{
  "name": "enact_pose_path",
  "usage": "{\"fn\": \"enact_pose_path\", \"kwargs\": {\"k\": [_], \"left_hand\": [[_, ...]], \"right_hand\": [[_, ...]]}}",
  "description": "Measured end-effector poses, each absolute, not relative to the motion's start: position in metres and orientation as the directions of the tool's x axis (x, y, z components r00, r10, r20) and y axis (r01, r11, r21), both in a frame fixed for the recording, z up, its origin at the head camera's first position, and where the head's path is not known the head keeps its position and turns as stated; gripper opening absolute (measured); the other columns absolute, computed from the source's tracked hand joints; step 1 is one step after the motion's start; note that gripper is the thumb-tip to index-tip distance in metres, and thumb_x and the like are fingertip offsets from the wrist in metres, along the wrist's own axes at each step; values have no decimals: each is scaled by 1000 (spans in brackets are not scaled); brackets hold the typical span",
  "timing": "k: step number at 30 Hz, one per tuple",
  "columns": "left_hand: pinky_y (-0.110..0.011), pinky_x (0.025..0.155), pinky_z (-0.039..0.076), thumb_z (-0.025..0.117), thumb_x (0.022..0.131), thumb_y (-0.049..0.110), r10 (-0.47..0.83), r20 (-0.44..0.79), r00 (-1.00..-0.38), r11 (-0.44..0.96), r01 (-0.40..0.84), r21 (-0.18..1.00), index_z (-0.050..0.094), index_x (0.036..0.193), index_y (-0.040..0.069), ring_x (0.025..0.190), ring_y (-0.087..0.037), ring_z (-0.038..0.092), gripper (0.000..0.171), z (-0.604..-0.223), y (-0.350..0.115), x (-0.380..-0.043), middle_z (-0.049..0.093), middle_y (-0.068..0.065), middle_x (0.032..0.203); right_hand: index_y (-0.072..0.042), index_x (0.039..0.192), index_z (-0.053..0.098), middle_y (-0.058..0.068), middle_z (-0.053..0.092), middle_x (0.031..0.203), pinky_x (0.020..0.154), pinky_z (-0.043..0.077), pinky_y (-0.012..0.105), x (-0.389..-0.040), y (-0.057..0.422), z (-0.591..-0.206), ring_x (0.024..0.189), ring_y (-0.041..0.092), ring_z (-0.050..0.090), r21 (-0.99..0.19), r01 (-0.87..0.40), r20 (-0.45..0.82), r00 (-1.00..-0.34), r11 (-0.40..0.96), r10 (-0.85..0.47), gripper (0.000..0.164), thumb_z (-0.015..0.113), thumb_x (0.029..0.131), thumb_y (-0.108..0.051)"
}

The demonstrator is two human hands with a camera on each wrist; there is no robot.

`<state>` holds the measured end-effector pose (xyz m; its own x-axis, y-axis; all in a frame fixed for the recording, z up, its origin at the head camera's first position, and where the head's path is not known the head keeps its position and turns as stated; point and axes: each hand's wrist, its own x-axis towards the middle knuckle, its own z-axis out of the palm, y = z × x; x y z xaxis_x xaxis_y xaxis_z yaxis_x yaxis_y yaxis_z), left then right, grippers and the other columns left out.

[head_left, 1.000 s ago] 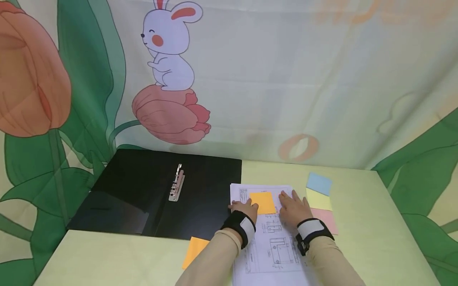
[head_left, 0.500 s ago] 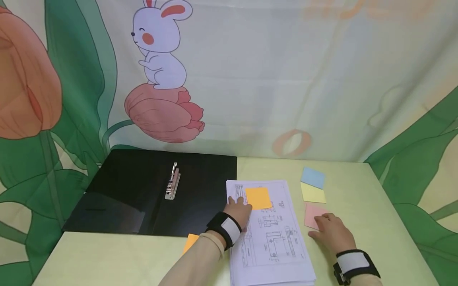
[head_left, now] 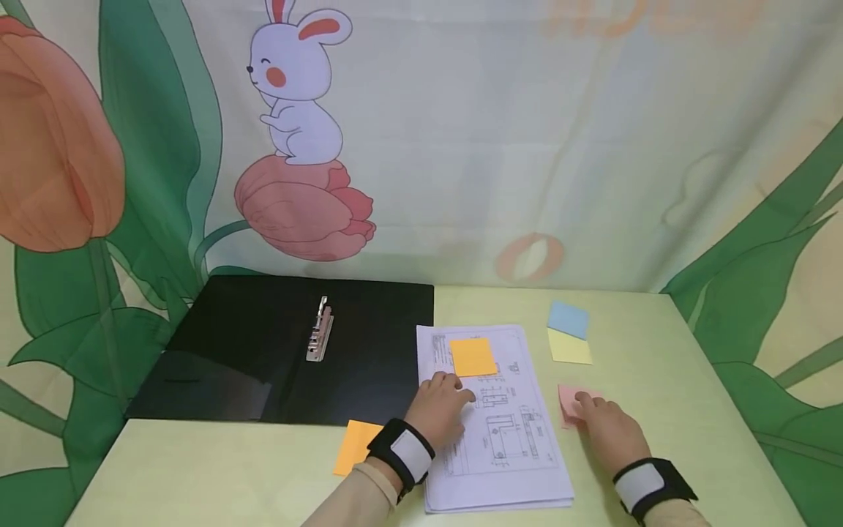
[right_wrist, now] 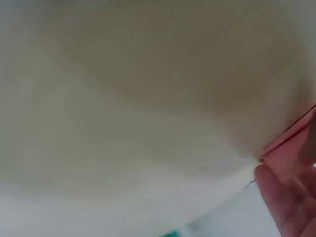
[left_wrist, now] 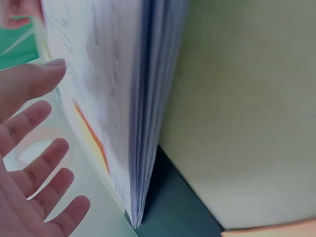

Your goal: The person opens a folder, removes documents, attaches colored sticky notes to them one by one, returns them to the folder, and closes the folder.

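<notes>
My right hand [head_left: 617, 438] pinches a pink sticky note [head_left: 569, 401] to the right of the papers. In the right wrist view, the pink note [right_wrist: 285, 154] is between the thumb and fingers, tilted up from the table. My left hand [head_left: 440, 411] hovers over the left side of a stack of printed drawing sheets [head_left: 516, 476]. The left wrist view shows that hand's fingers [left_wrist: 42, 160] spread and relaxed, holding nothing. An orange sticky note [head_left: 474, 357] lies on the top sheet, just beyond the left fingertips.
A black folder [head_left: 382, 329] lies spread at the back left, with a metal clip [head_left: 320, 337] inside. Blue [head_left: 568, 320] and yellow [head_left: 569, 346] sticky notes lie right of the sheets. Another orange note [head_left: 356, 443] is beside the left wrist. A printed curtain [head_left: 448, 146] hangs behind the table.
My right hand has left the sheets, moved right to the pink note, taken hold of it and drawn it away from the yellow note. My left hand has drawn back slightly from the orange note.
</notes>
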<state>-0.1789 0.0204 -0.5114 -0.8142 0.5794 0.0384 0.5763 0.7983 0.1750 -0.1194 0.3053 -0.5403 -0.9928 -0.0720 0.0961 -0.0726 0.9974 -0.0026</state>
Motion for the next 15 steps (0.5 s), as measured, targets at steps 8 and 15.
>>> {"fn": "enact_pose_path", "kwargs": {"k": [8, 15], "left_hand": [[-39, 94, 37, 76, 76, 32, 576, 19, -817, 767, 549, 332, 65, 114, 25, 111, -23, 42, 40, -506, 16, -158, 52, -1, 113], [-40, 93, 37, 76, 76, 28, 593, 28, -804, 736, 556, 387, 66, 113, 24, 110, -23, 42, 38, -495, 16, -148, 53, -1, 114]], "right_hand": [[-3, 94, 64, 14, 62, 94, 75, 49, 45, -121, 319, -534, 86, 32, 59, -39, -127, 27, -992, 991, -126, 21, 71, 74, -5], [-4, 101, 54, 9, 50, 72, 55, 46, 37, -133, 321, -536, 60, 25, 50, 63, -271, 61, -960, 960, -275, 30, 71, 77, 0]]}}
